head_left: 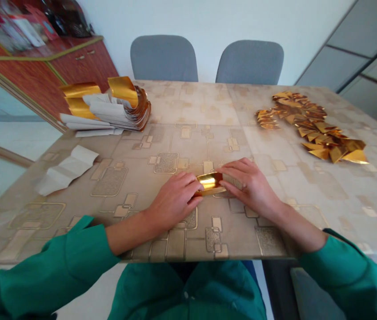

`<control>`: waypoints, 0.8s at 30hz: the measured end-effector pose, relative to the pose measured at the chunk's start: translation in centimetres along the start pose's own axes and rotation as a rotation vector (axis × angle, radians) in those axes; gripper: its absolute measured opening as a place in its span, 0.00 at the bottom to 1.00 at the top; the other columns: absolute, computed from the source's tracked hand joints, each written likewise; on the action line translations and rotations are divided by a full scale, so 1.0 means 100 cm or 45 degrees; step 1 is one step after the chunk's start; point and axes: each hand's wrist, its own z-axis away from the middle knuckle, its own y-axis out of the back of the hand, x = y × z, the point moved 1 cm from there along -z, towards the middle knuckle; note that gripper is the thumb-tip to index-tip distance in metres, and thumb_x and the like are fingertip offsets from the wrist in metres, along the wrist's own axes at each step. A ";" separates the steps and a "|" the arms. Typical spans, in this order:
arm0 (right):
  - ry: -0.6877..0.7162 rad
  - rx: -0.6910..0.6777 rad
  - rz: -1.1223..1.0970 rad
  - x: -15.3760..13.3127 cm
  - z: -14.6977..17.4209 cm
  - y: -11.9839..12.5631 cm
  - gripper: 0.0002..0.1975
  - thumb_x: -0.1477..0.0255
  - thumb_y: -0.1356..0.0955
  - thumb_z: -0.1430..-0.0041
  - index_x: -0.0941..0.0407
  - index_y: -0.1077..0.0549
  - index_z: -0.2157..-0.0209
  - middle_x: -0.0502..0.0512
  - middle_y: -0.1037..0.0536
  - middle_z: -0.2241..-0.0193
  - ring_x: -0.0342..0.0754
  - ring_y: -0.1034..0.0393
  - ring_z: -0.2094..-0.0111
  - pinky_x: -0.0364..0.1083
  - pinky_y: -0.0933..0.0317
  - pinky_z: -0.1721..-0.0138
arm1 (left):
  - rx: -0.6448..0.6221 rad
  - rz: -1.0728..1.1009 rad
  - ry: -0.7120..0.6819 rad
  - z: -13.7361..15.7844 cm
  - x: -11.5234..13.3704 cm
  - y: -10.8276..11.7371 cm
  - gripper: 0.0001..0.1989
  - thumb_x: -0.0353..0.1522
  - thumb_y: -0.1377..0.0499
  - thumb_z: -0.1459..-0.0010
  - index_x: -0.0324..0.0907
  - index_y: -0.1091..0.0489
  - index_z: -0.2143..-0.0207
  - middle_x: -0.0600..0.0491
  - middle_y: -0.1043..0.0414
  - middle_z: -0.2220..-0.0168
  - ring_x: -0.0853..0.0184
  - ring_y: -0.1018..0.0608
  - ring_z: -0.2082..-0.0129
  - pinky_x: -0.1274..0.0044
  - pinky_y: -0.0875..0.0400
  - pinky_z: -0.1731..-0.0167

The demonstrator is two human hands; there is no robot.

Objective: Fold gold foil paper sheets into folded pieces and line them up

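Note:
A small folded piece of gold foil paper (210,182), hollow like a little boat or tray, lies on the patterned table between my two hands. My left hand (178,195) grips its left end, fingers curled over the rim and thumb along the near side. On the other end my right hand (246,184) has its thumb and fingers closed around the foil paper. Both ends of the piece are hidden under my fingers.
A stack of gold and white foil sheets (115,109) sits at the back left, with a creased white sheet (70,170) nearer. Several folded gold pieces (308,122) lie heaped at the right. Two grey chairs (164,58) stand beyond the table (195,142).

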 end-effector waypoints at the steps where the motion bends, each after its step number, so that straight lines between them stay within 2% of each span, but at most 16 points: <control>1: -0.011 -0.031 -0.011 0.002 -0.005 -0.001 0.12 0.70 0.32 0.36 0.56 0.24 0.51 0.58 0.20 0.57 0.51 0.31 0.57 0.50 0.39 0.57 | 0.007 0.027 0.000 0.000 0.000 0.000 0.02 0.29 0.40 0.37 0.39 0.30 0.63 0.50 0.30 0.62 0.61 0.29 0.59 0.69 0.32 0.58; 4: -0.032 -0.109 -0.019 0.005 -0.014 -0.006 0.10 0.71 0.30 0.37 0.55 0.23 0.54 0.57 0.21 0.59 0.50 0.31 0.59 0.49 0.40 0.58 | 0.013 0.068 -0.011 0.000 0.001 0.001 0.02 0.28 0.41 0.36 0.39 0.31 0.64 0.51 0.30 0.61 0.62 0.29 0.59 0.70 0.32 0.58; 8: -0.046 -0.121 -0.033 0.002 -0.014 -0.010 0.04 0.70 0.30 0.38 0.55 0.22 0.61 0.53 0.22 0.65 0.48 0.33 0.61 0.47 0.44 0.59 | 0.017 -0.020 -0.068 0.006 0.008 0.000 0.04 0.29 0.45 0.34 0.39 0.30 0.61 0.50 0.28 0.60 0.62 0.28 0.60 0.70 0.31 0.57; 12: -0.141 -0.135 -0.045 -0.001 -0.009 -0.011 0.10 0.67 0.26 0.43 0.56 0.23 0.60 0.53 0.23 0.67 0.48 0.35 0.64 0.46 0.46 0.61 | 0.045 -0.172 -0.174 0.018 0.014 -0.003 0.08 0.28 0.47 0.33 0.38 0.28 0.59 0.47 0.26 0.58 0.60 0.27 0.59 0.69 0.30 0.57; 15: -0.175 -0.182 -0.128 0.000 -0.007 -0.012 0.06 0.69 0.26 0.43 0.55 0.25 0.68 0.50 0.24 0.71 0.46 0.35 0.67 0.45 0.48 0.64 | 0.087 -0.278 -0.199 0.024 0.015 -0.005 0.10 0.27 0.48 0.33 0.39 0.27 0.59 0.47 0.26 0.57 0.60 0.27 0.59 0.70 0.31 0.59; 17: -0.161 -0.159 -0.155 0.000 -0.007 -0.012 0.08 0.71 0.26 0.42 0.55 0.28 0.72 0.48 0.25 0.75 0.44 0.36 0.69 0.44 0.49 0.65 | 0.115 -0.328 -0.209 0.024 0.015 -0.005 0.11 0.27 0.49 0.32 0.40 0.27 0.60 0.48 0.26 0.60 0.61 0.27 0.62 0.71 0.32 0.62; 20: -0.100 -0.060 -0.096 -0.001 -0.009 -0.009 0.08 0.71 0.28 0.40 0.55 0.28 0.71 0.48 0.25 0.75 0.45 0.36 0.69 0.45 0.49 0.64 | 0.162 -0.365 -0.278 0.021 0.016 -0.004 0.11 0.28 0.49 0.32 0.39 0.27 0.59 0.50 0.27 0.65 0.63 0.28 0.65 0.71 0.33 0.64; 24: -0.037 0.014 -0.043 -0.004 -0.009 -0.003 0.08 0.70 0.30 0.37 0.55 0.28 0.71 0.49 0.24 0.74 0.46 0.35 0.68 0.46 0.48 0.62 | 0.172 -0.329 -0.307 0.021 0.019 -0.005 0.11 0.29 0.48 0.31 0.38 0.28 0.54 0.49 0.25 0.61 0.63 0.27 0.63 0.69 0.32 0.60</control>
